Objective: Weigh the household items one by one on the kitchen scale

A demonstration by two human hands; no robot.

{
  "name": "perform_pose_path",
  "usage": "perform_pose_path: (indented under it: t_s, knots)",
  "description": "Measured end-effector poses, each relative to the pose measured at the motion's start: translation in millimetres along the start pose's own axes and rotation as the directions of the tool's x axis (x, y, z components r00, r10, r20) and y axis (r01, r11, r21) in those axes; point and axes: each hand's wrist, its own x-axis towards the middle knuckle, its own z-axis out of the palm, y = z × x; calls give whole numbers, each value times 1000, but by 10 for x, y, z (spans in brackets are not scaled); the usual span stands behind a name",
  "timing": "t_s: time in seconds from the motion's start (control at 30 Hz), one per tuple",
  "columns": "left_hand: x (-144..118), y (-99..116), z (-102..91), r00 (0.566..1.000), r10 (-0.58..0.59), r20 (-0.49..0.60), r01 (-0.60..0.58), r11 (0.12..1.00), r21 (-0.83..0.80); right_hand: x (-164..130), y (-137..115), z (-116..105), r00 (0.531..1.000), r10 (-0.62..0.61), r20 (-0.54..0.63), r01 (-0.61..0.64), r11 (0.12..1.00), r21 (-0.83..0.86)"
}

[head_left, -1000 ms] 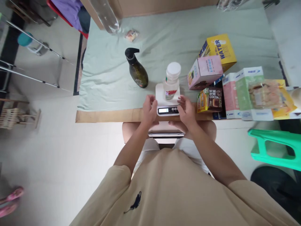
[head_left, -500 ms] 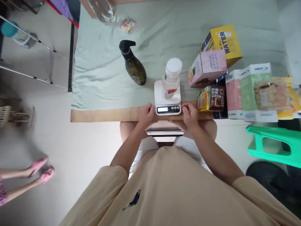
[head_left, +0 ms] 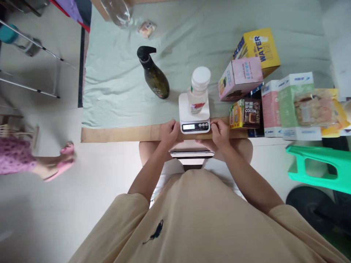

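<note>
A white kitchen scale (head_left: 182, 109) sits at the table's front edge, its small display lit; the digits are too blurred to read surely. On its platform stands a clear plastic bottle (head_left: 196, 96) with a white lid and a red-and-white label. My left hand (head_left: 169, 134) rests on the wooden edge just left of the scale, fingers curled in, nothing seen in them. Close against the scale's right front corner, my right hand (head_left: 221, 134) is likewise curled on the edge. Whether either hand touches the scale is hard to tell.
A dark pump bottle (head_left: 157, 78) stands left of the scale. To the right are a cocoa box (head_left: 252, 113), a pink box (head_left: 246, 71), a yellow box (head_left: 264, 47) and other packages. A green stool (head_left: 301, 164) stands at right. A person in pink slippers (head_left: 59, 171) is at left.
The person at the left has stepped further into view, toward the table. My hands, the scale and the bottle on it stay in place; the view has shifted very slightly.
</note>
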Motion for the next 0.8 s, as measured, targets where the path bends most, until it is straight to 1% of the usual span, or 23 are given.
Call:
perform_pose_path:
  t_s: [0.43,0.63,0.8]
  knots:
    - [0,0,-2,1000,-9,-6,9,1000,-8,0,45,-6,1000,-18,25,19,1000,-20]
    - [6,-5,4,1000,-15,-5,15,1000,-14,-1,19,-10,1000,-8,22,9,1000,-15]
    - [-17,34,6,999,-36,-24,35,998,-42,-20,-48,-17,1000,15,25,-15,1000,10]
